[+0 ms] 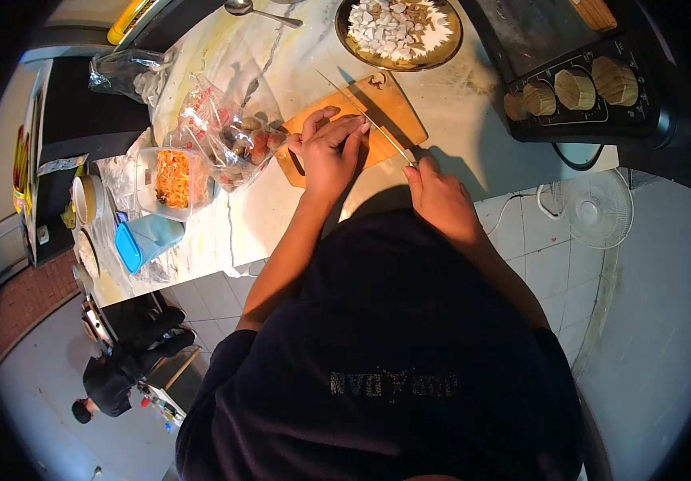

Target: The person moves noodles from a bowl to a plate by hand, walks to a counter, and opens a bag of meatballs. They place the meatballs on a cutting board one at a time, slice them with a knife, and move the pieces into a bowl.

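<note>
My right hand (443,199) is closed round the handle of a knife (383,131), its long blade slanting up and left over a wooden cutting board (401,108). Beside the blade, my left hand (331,151) has its thumb and fingertips pinched together above the board. Whatever lies in that pinch is too small to name. Small brown scraps (378,79) rest near the board's far edge. Beyond it stands a brown plate (409,66) heaped with chopped white and brownish pieces (393,30).
Left of the board lies a clear plastic bag (237,136) with reddish-brown items. Nearby are a container of orange shreds (172,180) and a blue-lidded container (149,240). A spoon (263,13) lies at the back, a black knobbed appliance (586,88) at right. Another person (113,377) is lower left.
</note>
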Motion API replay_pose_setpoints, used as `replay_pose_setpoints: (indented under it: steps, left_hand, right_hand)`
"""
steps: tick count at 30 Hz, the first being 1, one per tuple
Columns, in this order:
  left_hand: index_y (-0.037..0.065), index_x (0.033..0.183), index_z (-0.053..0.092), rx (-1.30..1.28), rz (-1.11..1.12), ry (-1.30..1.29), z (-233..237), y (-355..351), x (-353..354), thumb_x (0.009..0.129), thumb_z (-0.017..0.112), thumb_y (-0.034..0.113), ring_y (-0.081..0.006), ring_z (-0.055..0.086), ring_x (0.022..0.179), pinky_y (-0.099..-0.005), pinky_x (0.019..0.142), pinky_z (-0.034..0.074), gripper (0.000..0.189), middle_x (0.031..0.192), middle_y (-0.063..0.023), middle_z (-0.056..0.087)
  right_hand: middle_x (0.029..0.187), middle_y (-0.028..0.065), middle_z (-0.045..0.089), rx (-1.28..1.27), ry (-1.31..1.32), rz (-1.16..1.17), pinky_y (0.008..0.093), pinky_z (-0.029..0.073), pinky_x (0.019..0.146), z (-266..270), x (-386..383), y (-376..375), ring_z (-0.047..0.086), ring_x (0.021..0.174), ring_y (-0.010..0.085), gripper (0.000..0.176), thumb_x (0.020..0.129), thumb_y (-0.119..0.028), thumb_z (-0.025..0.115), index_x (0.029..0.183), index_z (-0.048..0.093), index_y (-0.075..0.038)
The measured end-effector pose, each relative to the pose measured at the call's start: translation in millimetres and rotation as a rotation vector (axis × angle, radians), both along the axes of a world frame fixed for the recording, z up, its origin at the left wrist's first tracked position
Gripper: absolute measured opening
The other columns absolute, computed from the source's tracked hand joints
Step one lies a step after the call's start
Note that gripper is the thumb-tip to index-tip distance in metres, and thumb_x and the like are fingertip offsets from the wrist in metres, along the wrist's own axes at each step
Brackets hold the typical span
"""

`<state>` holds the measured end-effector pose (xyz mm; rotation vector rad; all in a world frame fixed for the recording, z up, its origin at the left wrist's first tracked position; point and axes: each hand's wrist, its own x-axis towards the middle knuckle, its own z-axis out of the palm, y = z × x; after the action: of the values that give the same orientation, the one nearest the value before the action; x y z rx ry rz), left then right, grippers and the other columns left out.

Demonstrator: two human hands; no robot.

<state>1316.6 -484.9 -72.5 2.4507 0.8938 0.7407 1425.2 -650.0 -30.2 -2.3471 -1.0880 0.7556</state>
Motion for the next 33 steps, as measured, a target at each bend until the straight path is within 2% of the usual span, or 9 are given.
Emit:
replay_pose_setpoints:
  steps: [14, 33]
  left_hand:
    - [0.018, 0.094, 0.078, -0.008, -0.008, 0.001, -1, 1, 0, 0.085, 0.074, 0.026, -0.0175, 0.056, 0.112, -0.0398, 0.092, 0.025, 0.013, 0.097, 0.0017, 0.074]
    - [0.018, 0.094, 0.078, 0.008, 0.008, 0.005, -4, 1, 0, 0.085, 0.073, 0.026, -0.0175, 0.057, 0.111, -0.0404, 0.091, 0.026, 0.013, 0.097, 0.0004, 0.074]
  right_hand:
    - [0.076, 0.0271, 0.065, -0.001, 0.003, -0.005, 0.0572, 0.051, 0.068, -10, -2, 1, 0.064, 0.075, 0.0488, 0.034, 0.099, -0.035, 0.049, 0.094, 0.054, -0.001]
    - [0.073, 0.0259, 0.065, -0.012, -0.030, -0.028, 0.0569, 0.051, 0.066, -14, -5, 5, 0.065, 0.073, 0.0476, 0.033, 0.098, -0.034, 0.052, 0.092, 0.054, -0.002]
